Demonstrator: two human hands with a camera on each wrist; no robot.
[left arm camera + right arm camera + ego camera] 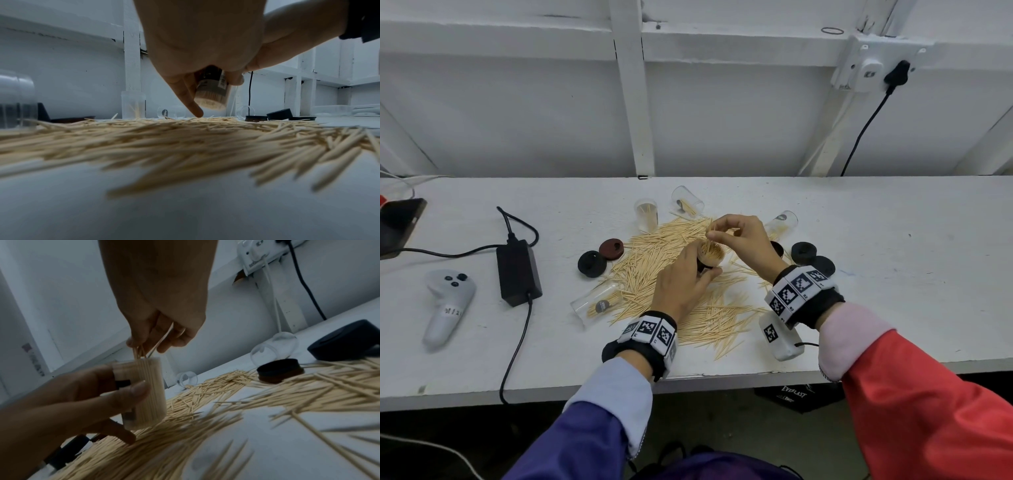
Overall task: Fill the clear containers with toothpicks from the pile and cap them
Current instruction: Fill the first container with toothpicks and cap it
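The left hand (681, 284) grips a clear container (711, 255), fingers and thumb curled round its side, and holds it upright just above the pile of toothpicks (654, 267) on the white worktop (893, 246). The container is packed nearly full of toothpicks standing on end. In the left wrist view the little finger (192, 104) points down and touches the pile.

The right hand (743, 240) hovers right over the container's open mouth, its fingertips pinching a few toothpicks (144, 350) whose lower ends reach into the container.

Around the pile lie other clear containers: one upright (646, 214) behind the pile with a few toothpicks in it, and three lying on their sides (687, 201) (781, 222) (597, 303). Round caps sit on the worktop: a black one (592, 263) and a dark red one (611, 248) to the left, more black ones (812, 257) to the right.

Farther left lie a black power adapter (518, 272) with its cable and a white controller (448, 305).
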